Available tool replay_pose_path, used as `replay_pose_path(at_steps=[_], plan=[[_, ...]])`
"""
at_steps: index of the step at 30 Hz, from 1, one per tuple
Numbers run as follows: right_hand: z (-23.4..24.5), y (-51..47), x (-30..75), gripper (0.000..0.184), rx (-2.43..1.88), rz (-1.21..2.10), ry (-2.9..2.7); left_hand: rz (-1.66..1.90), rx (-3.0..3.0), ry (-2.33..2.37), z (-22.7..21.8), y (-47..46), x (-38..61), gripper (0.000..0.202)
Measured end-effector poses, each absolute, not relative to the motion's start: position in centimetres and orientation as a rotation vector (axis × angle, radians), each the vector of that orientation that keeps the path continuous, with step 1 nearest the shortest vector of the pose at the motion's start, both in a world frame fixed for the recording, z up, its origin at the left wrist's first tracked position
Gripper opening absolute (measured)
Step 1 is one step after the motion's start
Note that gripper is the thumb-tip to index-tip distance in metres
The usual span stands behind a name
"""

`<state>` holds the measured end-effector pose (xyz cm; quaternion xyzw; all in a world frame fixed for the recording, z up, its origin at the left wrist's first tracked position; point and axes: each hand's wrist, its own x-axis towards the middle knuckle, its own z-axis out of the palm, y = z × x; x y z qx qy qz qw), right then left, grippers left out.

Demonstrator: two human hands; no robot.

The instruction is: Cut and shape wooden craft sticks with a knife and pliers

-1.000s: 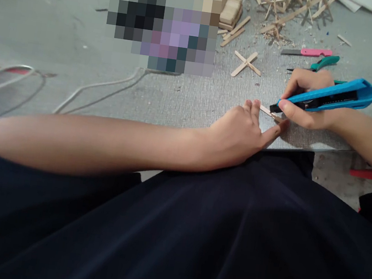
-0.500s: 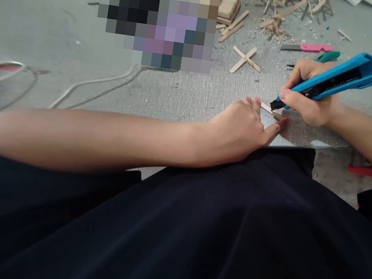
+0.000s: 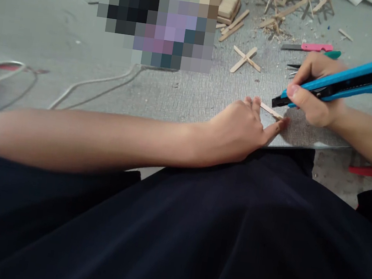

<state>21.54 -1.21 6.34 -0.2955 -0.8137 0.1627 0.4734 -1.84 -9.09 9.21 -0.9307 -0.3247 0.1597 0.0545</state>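
Left hand [image 3: 236,127] palm-down, spanning stick [image 3: 269,110]; right hand [image 3: 316,110] around slanted cutter [image 3: 353,84]

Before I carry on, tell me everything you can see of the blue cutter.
The blue cutter has a long, bright blue body, plastic by its look, with a black inset along its side and a dark, narrow front end. The right hand grips it near the front, thumb on its side. It slants above the table, rear raised, front pointing down beside the wooden stick; whether they touch is unclear.
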Motion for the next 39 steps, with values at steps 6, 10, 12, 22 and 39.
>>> replay_pose_path(at_steps=[6, 10, 12, 22, 39], plan=[[6.22, -1.34, 21.22, 0.054, -0.782, 0.418, -2.073, 0.481, -2.817, -0.953, 9.22, -9.12, -1.93, 0.089], [6.39, -1.44, 21.17, 0.059, -0.815, 0.469, -2.086, 0.480, -2.815, -0.945, 9.16, -9.15, -1.93, 0.089], [6.43, -1.42, 21.15, 0.063, -0.835, 0.490, -2.114, 0.512, -2.785, -0.917, 9.20, -9.16, -1.89, 0.089], [6.93, -1.72, 20.93, 0.071, -0.941, 0.513, -2.143, 0.532, -2.813, -0.979, 9.49, -9.19, -1.62, 0.088], [6.53, -1.17, 21.07, 0.063, -0.787, 0.547, -2.191, 0.431, -2.835, -0.972, 9.29, -9.09, -1.84, 0.090]])
